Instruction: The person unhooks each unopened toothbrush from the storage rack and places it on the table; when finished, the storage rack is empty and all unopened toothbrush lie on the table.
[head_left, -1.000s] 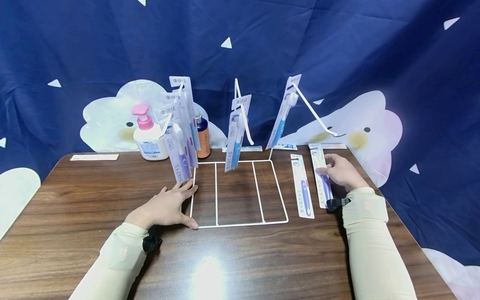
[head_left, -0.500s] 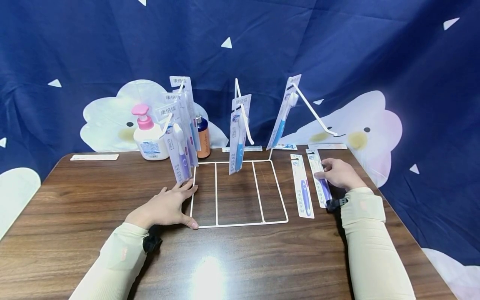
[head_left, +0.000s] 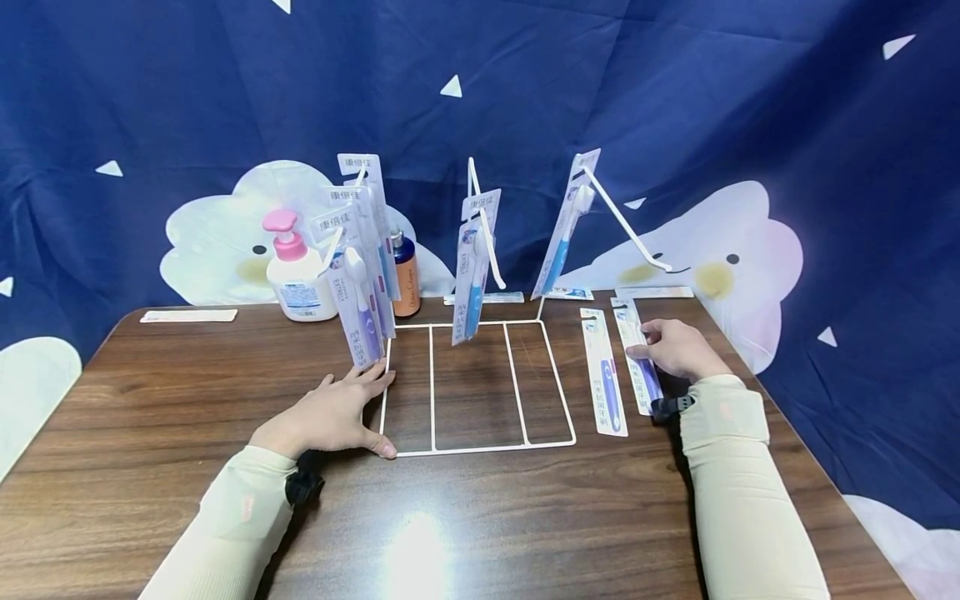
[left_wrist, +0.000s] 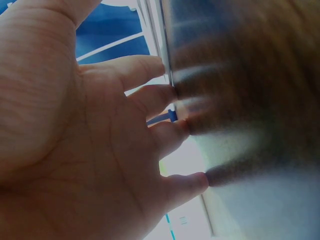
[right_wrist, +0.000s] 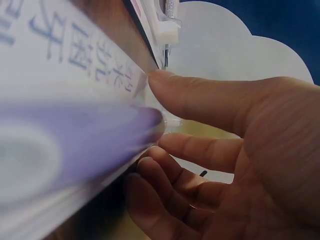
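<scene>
The right hand [head_left: 678, 350] has its grip on one toothbrush pack [head_left: 639, 360] lying flat on the tabletop [head_left: 150, 400]; in the right wrist view the thumb presses the pack's edge and the fingers [right_wrist: 165, 175] curl under it. Just to the left of that hand lies a second flat pack [head_left: 604, 371], apart from the first. The left hand [head_left: 330, 412] rests flat with straight fingers on the tabletop, holding nothing, its fingertips touching the near left corner of one white wire rack [head_left: 480, 450]. Above and beyond that hand, three packs [head_left: 360, 250] hang on the left hook; two packs [head_left: 472, 267] hang on the middle hook and one pack [head_left: 566, 225] on the right. Behind the left hook stand two bottles: a pump bottle [head_left: 296, 271] and an orange bottle [head_left: 406, 279].
</scene>
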